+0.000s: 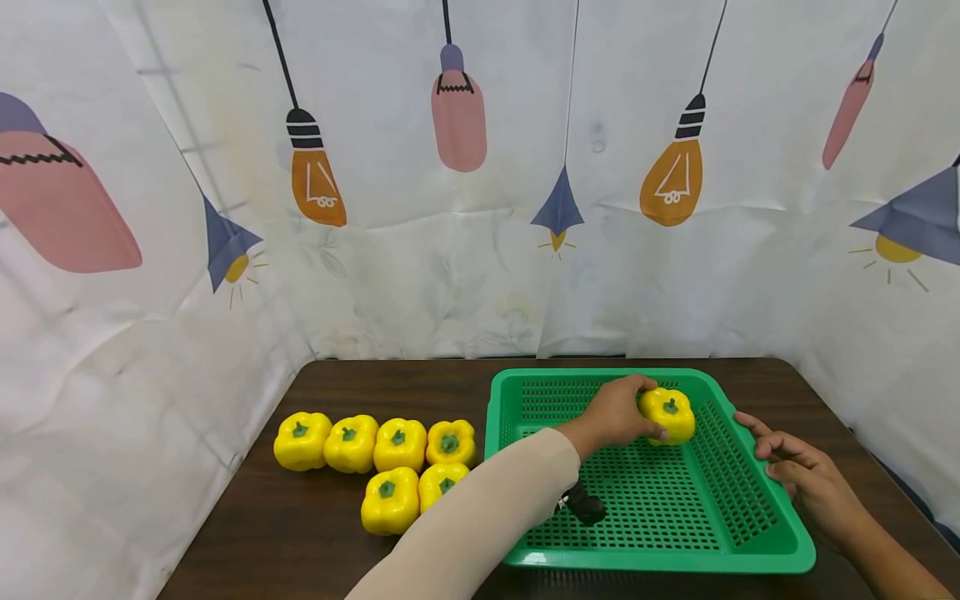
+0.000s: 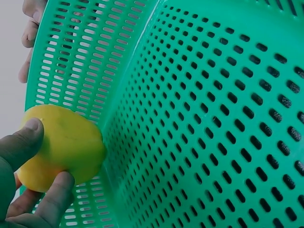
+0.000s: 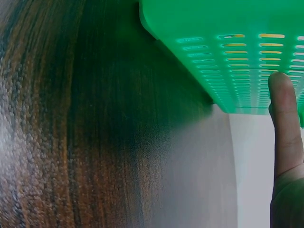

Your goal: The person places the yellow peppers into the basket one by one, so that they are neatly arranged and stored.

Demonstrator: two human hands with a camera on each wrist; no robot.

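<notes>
My left hand (image 1: 617,410) holds a yellow bell pepper (image 1: 675,421) with a green stem inside a green plastic basket (image 1: 660,562), near its right wall. In the left wrist view the thumb and fingers grip the pepper (image 2: 76,142) beside the slotted wall. At the basket's right side, my right hand (image 1: 813,479) rests its fingertips against the outside of the rim. One extended finger (image 3: 284,114) lies against the slotted outer wall in the right wrist view. More yellow bell peppers (image 1: 400,444) sit in two rows left of the basket; the left forearm overlaps the front row.
The basket and peppers stand on a dark brown wooden table (image 1: 300,533). A black strap-like piece (image 1: 585,505) at the left wrist hangs over the basket floor. Behind the table hangs a white curtain (image 1: 465,275) printed with lamps and bulbs.
</notes>
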